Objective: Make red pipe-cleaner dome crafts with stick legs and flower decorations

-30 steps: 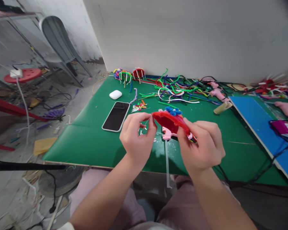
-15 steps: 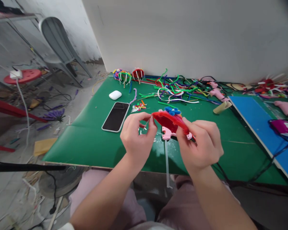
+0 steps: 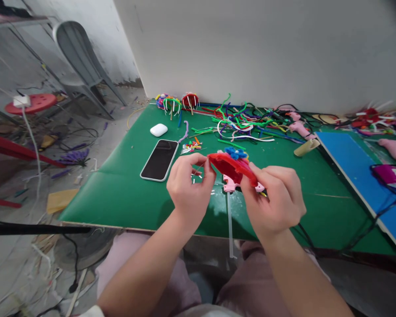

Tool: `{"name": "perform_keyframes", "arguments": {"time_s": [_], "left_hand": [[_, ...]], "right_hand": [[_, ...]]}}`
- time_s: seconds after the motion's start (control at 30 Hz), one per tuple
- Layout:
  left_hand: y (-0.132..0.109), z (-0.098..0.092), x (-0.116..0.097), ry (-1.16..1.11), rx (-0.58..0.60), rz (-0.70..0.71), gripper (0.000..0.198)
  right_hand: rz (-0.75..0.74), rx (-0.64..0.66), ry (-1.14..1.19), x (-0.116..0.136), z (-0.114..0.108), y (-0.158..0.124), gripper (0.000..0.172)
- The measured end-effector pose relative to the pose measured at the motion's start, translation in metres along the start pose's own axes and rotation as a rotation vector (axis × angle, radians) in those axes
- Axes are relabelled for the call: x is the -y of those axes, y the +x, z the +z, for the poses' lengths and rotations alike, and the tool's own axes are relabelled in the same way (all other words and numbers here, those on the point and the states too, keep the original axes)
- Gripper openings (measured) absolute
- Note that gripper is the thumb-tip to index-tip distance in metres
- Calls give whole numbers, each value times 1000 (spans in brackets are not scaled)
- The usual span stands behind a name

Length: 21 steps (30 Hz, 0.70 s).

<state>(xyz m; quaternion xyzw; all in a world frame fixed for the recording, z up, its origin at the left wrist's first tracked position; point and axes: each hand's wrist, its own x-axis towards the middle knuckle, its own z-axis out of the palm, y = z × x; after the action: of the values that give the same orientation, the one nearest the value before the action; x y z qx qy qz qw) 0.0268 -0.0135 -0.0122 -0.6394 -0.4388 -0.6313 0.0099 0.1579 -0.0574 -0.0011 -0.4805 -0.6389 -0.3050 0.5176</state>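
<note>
Over the last half second the red fuzzy piece (image 3: pixel 230 168) had shifted only slightly leftward, which suggested fine adjustment at its left tip. It was held above the counter (image 3: pixel 132 200), partly hiding a pink glue gun (image 3: pixel 229 185), the left hand's (image 3: pixel 189 191) fingers pinched narrow on that tip and the right hand's (image 3: pixel 279 198) gripping the opposite end. Long axis sloped down rightward, hollow side toward the wearer, blue flower (image 3: pixel 236 152) on the far side.
</note>
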Motion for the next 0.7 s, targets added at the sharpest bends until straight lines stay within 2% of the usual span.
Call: {"name": "perform_keyframes", "arguments": {"time_s": [0.7], "left_hand": [[-1, 2, 2, -17, -12, -3, 7]], "right_hand": [[12, 8, -46, 0, 1, -1, 20]]}}
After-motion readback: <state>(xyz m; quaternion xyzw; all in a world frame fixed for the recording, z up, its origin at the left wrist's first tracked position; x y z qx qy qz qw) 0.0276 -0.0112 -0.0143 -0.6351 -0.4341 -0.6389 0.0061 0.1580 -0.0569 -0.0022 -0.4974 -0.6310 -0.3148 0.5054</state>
